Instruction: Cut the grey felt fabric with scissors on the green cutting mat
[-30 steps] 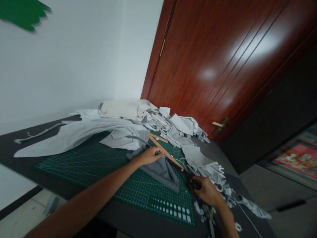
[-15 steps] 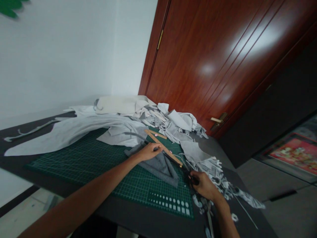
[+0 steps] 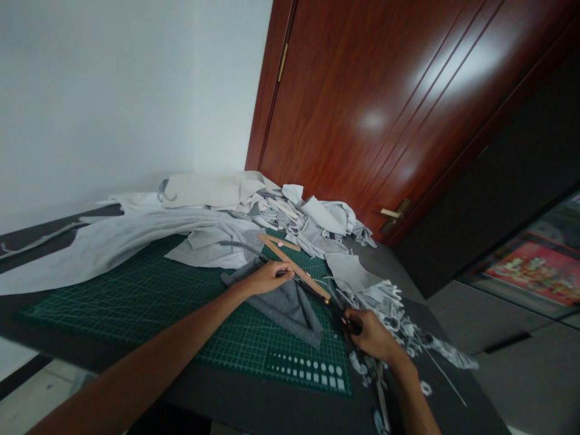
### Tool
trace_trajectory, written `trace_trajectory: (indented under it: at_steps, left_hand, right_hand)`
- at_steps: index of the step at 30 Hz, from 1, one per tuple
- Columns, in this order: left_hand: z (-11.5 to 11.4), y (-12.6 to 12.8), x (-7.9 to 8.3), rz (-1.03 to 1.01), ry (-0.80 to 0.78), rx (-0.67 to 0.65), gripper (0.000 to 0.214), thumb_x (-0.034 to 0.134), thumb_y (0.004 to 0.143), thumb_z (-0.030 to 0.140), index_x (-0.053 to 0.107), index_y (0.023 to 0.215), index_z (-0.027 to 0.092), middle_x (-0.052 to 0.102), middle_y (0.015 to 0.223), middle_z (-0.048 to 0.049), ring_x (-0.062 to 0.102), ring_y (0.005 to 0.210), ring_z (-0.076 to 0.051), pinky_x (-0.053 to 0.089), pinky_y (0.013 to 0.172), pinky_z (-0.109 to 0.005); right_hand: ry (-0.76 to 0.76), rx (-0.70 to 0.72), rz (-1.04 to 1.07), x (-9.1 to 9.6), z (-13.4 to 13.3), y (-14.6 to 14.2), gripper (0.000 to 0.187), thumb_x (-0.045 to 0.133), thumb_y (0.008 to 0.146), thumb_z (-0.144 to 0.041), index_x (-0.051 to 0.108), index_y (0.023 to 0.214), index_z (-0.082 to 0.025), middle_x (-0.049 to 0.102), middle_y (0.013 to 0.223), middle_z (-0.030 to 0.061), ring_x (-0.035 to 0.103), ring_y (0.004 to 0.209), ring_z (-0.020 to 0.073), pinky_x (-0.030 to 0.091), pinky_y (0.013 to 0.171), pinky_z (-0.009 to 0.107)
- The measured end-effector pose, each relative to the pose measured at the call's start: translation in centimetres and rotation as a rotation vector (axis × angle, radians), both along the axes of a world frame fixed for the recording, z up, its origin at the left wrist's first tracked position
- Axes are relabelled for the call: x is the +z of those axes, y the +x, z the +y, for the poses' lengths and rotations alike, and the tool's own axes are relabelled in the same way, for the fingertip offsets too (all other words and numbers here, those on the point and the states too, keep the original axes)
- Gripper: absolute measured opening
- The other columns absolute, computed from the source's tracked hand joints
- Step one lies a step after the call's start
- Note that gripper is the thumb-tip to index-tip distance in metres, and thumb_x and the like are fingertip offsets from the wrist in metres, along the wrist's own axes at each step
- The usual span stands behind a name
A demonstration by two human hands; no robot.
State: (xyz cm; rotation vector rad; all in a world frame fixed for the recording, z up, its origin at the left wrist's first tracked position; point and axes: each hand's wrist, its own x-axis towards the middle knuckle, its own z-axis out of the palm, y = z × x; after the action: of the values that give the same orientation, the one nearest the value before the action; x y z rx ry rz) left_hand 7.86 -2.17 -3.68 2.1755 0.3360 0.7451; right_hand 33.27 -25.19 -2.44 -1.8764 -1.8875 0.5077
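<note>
My left hand (image 3: pixel 270 278) is closed in a pinch on a narrow dark grey fabric strip (image 3: pixel 240 244), whose free end curves away to the upper left. Below that hand a dark grey fabric piece (image 3: pixel 283 309) lies folded on the green cutting mat (image 3: pixel 231 338). My right hand (image 3: pixel 371 335) grips the black handles of a pair of scissors (image 3: pixel 356 327). Their blades point up and left toward my left hand, but how far apart the blades are is unclear. Just beyond the blades is a folding wooden ruler (image 3: pixel 296 270).
Light grey cloth (image 3: pixel 113 238) spreads along the left and back. Fabric scraps (image 3: pixel 312 235) pile up behind the mat and along its right side. Metal tools (image 3: pixel 382 399) lie near the right forearm. A wooden door (image 3: pixel 335 121) stands behind the dark table (image 3: pixel 244 393).
The camera view has shifted slightly, moving the scene a little left. Both hands keep nearly the same pose, left on the strip and right on the scissors.
</note>
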Motion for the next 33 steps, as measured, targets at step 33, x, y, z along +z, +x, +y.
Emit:
trace_trajectory:
  at_steps: [33]
  left_hand:
    - [-0.03,-0.11,0.13,0.001,0.037,-0.037,0.040,0.046,0.097,0.048,0.060,0.080,0.015,0.060,0.076,0.0000,0.055,0.074,-0.015,0.040,0.069,-0.024]
  right_hand:
    - [0.051,0.008,-0.105,0.28,0.06,0.01,0.010,0.054,0.081,-0.021,0.053,0.071,-0.019,0.049,0.063,-0.0032,0.047,0.059,0.0128,0.030,0.056,0.024]
